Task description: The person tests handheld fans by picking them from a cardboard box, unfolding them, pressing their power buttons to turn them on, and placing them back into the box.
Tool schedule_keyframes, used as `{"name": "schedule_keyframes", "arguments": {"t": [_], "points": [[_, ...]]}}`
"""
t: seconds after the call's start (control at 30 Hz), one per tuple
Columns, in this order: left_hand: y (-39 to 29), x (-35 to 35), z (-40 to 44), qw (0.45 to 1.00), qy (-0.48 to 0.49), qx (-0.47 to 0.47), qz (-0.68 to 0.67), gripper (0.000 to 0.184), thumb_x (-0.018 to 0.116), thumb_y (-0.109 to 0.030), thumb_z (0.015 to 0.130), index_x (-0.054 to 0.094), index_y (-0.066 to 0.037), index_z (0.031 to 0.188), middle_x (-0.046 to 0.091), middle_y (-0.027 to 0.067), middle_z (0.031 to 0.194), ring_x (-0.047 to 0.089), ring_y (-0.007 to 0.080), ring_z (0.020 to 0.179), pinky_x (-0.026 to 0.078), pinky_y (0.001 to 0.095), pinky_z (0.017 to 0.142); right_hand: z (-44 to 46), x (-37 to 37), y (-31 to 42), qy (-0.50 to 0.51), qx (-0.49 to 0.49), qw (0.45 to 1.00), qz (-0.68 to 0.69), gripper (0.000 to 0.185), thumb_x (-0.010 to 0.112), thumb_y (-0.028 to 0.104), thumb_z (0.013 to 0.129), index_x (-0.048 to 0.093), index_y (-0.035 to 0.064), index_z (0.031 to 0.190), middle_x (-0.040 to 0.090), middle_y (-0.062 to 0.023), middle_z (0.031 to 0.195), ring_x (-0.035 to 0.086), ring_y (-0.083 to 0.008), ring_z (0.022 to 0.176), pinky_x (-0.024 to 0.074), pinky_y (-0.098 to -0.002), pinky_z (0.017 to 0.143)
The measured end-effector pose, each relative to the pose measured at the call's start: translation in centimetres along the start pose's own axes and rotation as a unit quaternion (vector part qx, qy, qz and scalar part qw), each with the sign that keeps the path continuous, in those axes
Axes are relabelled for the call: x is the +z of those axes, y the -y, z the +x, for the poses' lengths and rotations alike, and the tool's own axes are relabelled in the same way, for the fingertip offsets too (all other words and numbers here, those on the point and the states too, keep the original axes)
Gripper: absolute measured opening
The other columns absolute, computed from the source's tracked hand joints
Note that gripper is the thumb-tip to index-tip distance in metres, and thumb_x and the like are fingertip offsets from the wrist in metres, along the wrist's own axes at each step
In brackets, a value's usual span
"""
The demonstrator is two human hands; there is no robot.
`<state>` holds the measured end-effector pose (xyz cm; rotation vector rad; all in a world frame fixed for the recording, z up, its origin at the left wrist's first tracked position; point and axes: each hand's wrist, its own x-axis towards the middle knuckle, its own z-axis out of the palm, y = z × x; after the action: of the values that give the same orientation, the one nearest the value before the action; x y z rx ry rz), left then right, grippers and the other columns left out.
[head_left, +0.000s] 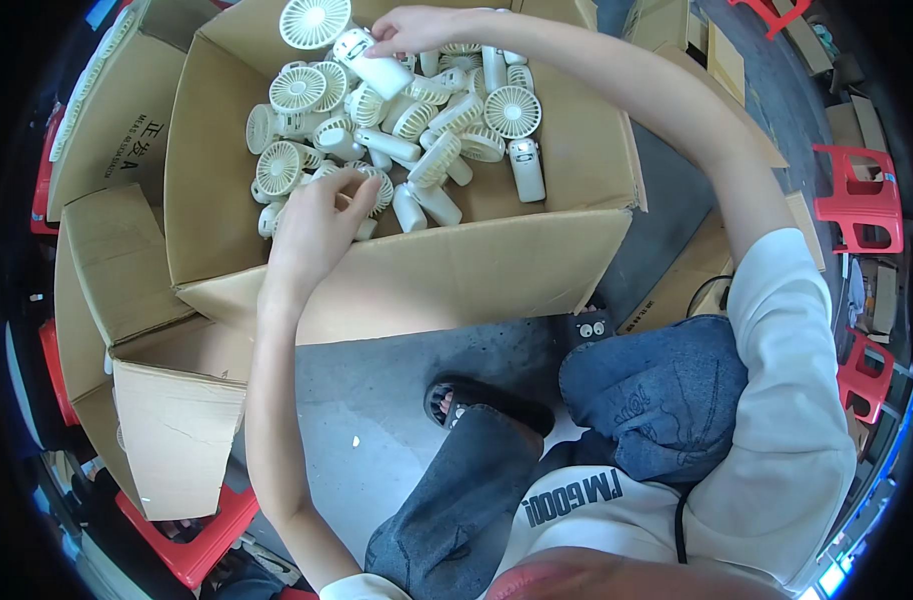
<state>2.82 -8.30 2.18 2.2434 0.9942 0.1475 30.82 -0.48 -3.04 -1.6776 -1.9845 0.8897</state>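
Observation:
My right hand [417, 30] is closed around the body of a white handheld fan [382, 72], lifted over the far side of a large cardboard box [457, 270]. The round grille of a fan at its upper left appears to belong to it. My left hand [322, 222] is above the box's near left side, its fingers curled down among the fans; whatever they hold is hidden. Several more white handheld fans lie jumbled in the box. One fan [527, 170] stands apart at the right, below a round fan head [513, 112].
An opened carton [177, 420] with raised flaps stands to the left, above a red stool [192, 545]. Several red stools, one of them [862, 200] at the right, and flattened cardboard [682, 275] lie around. My knees and sandalled foot [487, 400] are close below the box.

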Motion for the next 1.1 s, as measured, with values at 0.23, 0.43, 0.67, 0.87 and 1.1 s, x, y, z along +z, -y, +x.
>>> {"name": "schedule_keyframes", "arguments": {"t": [0.23,0.43,0.67,0.87,1.1], "points": [[-0.1,0.1,0.5,0.991,0.127,-0.051,0.008,0.037,0.055,-0.033,0.093,0.066,0.002,0.095,0.066,0.0143,0.073,0.062,0.0213,0.065,0.048,0.033,0.067,5.2,4.5,-5.2,-0.025,0.063,0.998,-0.002,0.054,0.054,0.053,0.087,0.071,0.0027,0.097,0.069,-0.0091,0.089,0.065,-0.0211,0.083,0.0498,-0.0349,0.075],[-0.4,0.4,0.4,0.992,0.112,-0.049,0.008,0.035,0.056,-0.032,0.093,0.066,0.002,0.097,0.065,0.0135,0.073,0.06,0.0196,0.063,0.047,0.0321,0.066,5.0,4.8,-6.1,-0.02,0.091,0.995,-0.022,0.054,0.052,0.054,0.087,0.072,0.0032,0.095,0.07,-0.0085,0.089,0.066,-0.0223,0.081,0.0509,-0.0359,0.075],[-0.6,0.4,0.4,0.993,0.11,-0.032,-0.012,0.032,0.056,-0.028,0.093,0.065,0.002,0.098,0.065,0.0129,0.072,0.058,0.0188,0.064,0.047,0.0315,0.065,3.4,4.8,-4.7,-0.059,0.074,0.987,-0.128,0.046,0.06,0.046,0.085,0.067,0.0019,0.094,0.066,-0.0115,0.086,0.064,-0.0243,0.08,0.0504,-0.0378,0.07],[-0.7,0.2,0.4,0.995,0.1,-0.029,-0.005,0.031,0.057,-0.028,0.093,0.064,0.002,0.1,0.065,0.0132,0.074,0.058,0.018,0.066,0.047,0.0318,0.065,-2.7,4.4,4.6,0.059,-0.054,0.945,-0.316,0.039,0.071,0.038,0.073,0.069,0.0026,0.09,0.068,-0.0133,0.082,0.067,-0.0297,0.081,0.0536,-0.0431,0.072],[-0.3,0.3,0.4,0.994,0.103,-0.033,-0.015,0.031,0.056,-0.027,0.094,0.064,0.001,0.101,0.064,0.0117,0.077,0.057,0.0169,0.068,0.046,0.031,0.066,-6.4,9.2,3.7,0.294,-0.056,0.879,-0.372,0.039,0.081,0.031,0.064,0.07,0.0051,0.091,0.069,-0.0116,0.086,0.067,-0.0301,0.08,0.0538,-0.0419,0.07]]}}
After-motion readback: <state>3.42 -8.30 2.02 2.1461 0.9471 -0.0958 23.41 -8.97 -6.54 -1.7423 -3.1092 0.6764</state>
